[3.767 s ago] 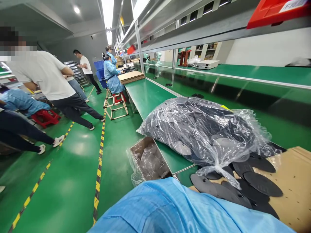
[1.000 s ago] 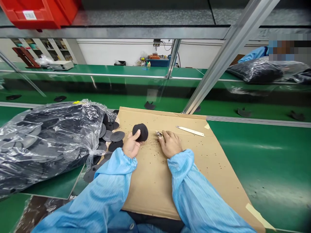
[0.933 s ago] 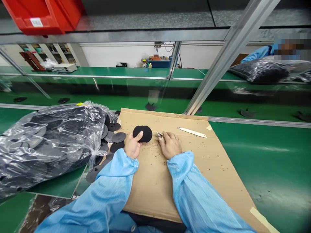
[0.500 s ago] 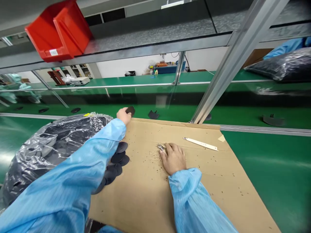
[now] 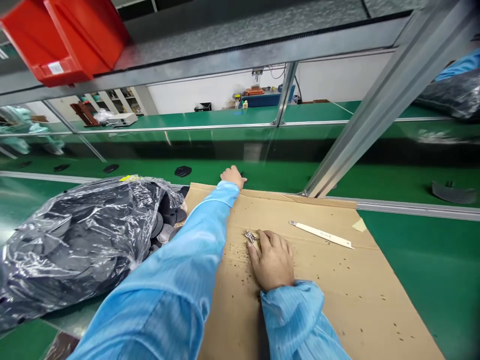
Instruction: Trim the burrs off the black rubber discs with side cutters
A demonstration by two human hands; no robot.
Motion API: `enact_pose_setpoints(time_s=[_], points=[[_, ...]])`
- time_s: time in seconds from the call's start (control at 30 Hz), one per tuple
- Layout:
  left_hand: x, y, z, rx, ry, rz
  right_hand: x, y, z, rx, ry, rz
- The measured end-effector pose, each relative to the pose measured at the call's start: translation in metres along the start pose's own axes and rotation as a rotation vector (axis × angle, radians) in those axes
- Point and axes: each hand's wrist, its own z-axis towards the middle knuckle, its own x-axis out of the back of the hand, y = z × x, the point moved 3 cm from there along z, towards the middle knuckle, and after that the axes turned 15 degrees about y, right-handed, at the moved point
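Observation:
My left hand [image 5: 233,177] reaches to the green conveyor surface beyond the cardboard, its fingers round a black plastic part that they almost wholly hide. Left of it, a flat black disc [image 5: 183,171] lies on the green surface. On the cardboard sheet [image 5: 300,290], my right hand [image 5: 273,260] rests with curled fingers over the handles of small metal nippers [image 5: 249,235], whose jaws point away to the left. Dark trimmings are scattered round the nippers. To the right lies a white, knife-like strip [image 5: 320,234].
A clear plastic bag [image 5: 82,235] of black parts lies at left, with loose black discs [image 5: 159,225] at its mouth. A metal post [image 5: 360,120] slants up at right. A red bin [image 5: 75,42] sits on the overhead shelf. A curved black part [image 5: 453,192] is far right.
My left hand has put the black disc down on the green surface and moved right to the other black part. The right hand stays on the nippers; the view has shifted slightly.

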Motion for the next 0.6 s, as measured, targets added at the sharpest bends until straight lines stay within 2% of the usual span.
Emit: enact_pose_setpoints(time_s=[0.07, 0.13, 0.23, 0.3, 0.37, 0.43, 0.53, 0.6], points=[[0.004, 0.011, -0.008, -0.041, 0.044, -0.069, -0.002, 0.001, 0.0, 0.016, 0.001, -0.001], [0.018, 0.018, -0.019, -0.052, 0.093, -0.201, -0.005, 0.003, 0.0, 0.033, 0.001, 0.01], [0.05, 0.019, -0.045, 0.053, 0.18, -0.568, -0.007, 0.006, 0.0, 0.039, 0.02, 0.041], [0.074, 0.011, -0.069, 0.176, 0.182, -0.849, -0.007, 0.008, 0.002, 0.007, 0.076, 0.058], [0.098, -0.005, -0.1, 0.316, 0.109, -1.14, -0.003, 0.009, 0.005, -0.046, 0.179, 0.083], [0.118, -0.026, -0.133, 0.462, -0.044, -1.388, 0.004, 0.007, 0.007, -0.064, 0.297, 0.146], [0.136, -0.063, -0.177, 0.634, -0.294, -1.503, 0.018, -0.004, 0.007, 0.01, 0.404, 0.296], [0.139, -0.086, -0.195, 0.726, -0.348, -1.526, 0.025, -0.016, 0.004, 0.069, 0.4, 0.391]])
